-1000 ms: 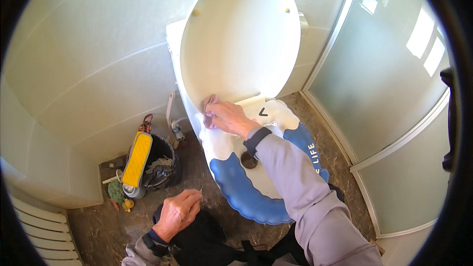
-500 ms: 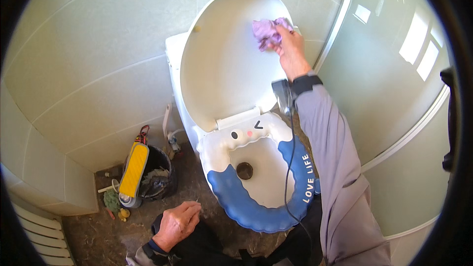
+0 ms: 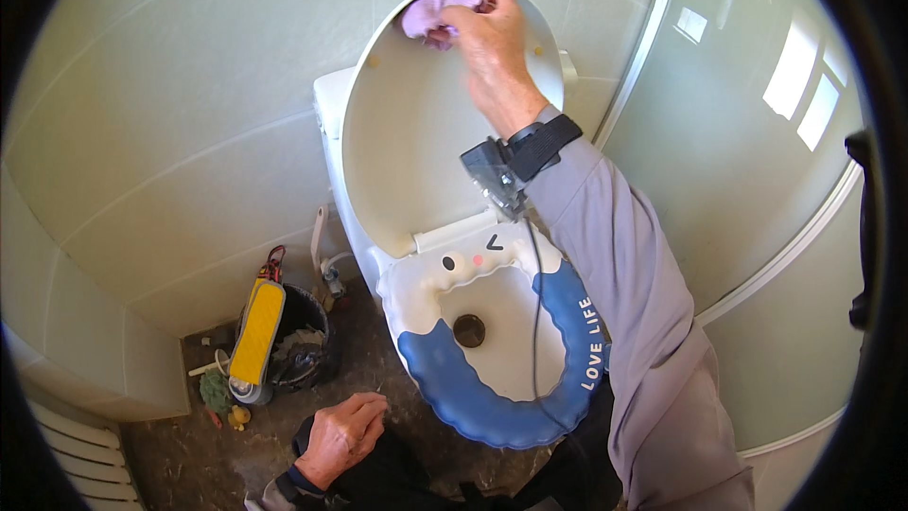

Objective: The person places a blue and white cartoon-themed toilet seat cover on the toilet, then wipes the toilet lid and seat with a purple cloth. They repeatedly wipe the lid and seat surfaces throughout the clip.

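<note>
R hand (image 3: 494, 43) is closed on a purple cloth (image 3: 437, 11), held at the upper inner face of the raised toilet lid (image 3: 407, 147); L hand (image 3: 342, 439) is loosely bent, grip can't be told. Cloth prob. best spread flat w/ even pressure, esp. round yellowish bumpers (image 3: 537, 51).

Was brightly lit, with hard white glare in window-like patches on the frosted shower glass (image 3: 714, 199). Left the toilet lid (image 3: 407, 151) softly greyed inside and the floor (image 3: 189, 454) dim. Bowed the wall tiles (image 3: 218, 66) toward the edges, darkened to black around the rim, and slightly blurred the right hand (image 3: 494, 47).
</note>
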Demonstrator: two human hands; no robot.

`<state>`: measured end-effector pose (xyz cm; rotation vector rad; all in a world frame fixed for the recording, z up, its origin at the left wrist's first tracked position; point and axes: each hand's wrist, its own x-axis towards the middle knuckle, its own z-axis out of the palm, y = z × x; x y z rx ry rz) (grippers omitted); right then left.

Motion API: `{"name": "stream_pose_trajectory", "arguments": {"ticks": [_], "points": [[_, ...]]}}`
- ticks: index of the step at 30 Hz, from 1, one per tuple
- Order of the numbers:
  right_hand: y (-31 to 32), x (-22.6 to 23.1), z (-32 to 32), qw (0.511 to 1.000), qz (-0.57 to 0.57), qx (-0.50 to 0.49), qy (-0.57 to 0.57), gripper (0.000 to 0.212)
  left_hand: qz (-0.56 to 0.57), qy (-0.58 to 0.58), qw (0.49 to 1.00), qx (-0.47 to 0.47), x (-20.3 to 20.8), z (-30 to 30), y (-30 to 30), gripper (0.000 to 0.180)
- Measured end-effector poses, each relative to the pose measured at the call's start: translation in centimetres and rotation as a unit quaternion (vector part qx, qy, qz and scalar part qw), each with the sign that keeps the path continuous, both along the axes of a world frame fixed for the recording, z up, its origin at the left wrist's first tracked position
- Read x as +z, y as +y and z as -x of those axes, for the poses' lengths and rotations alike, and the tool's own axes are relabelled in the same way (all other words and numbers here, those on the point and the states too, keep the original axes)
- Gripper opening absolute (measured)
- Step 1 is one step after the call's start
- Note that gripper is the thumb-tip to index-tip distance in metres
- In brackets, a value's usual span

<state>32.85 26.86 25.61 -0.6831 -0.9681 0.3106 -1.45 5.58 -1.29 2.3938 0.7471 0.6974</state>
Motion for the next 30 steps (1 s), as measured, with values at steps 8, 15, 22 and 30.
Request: {"name": "stream_pose_trajectory", "arguments": {"ticks": [8, 15, 22, 30], "points": [[3.0, -0.6, -5.8, 0.969, -0.011, -0.211, 0.129, 0.033, 0.003, -0.010, 1.000, 0.013, -0.2, 0.6, 0.0, 0.020], [3.5, -5.8, 3.8, 0.933, -0.006, -0.276, -0.230, 0.043, 0.002, -0.014, 1.000, -0.007, -0.1, 0.1, 0.1, 0.015], [-1.6, -14.3, 2.8, 0.877, 0.231, -0.079, -0.413, 0.037, -0.003, -0.006, 1.000, 0.010, -0.1, 0.0, -0.1, 0.021], [1.9, -3.1, 0.0, 0.940, -0.015, -0.256, -0.223, 0.028, 0.005, -0.006, 1.000, 0.008, -0.3, -0.5, 0.1, 0.021]]}}
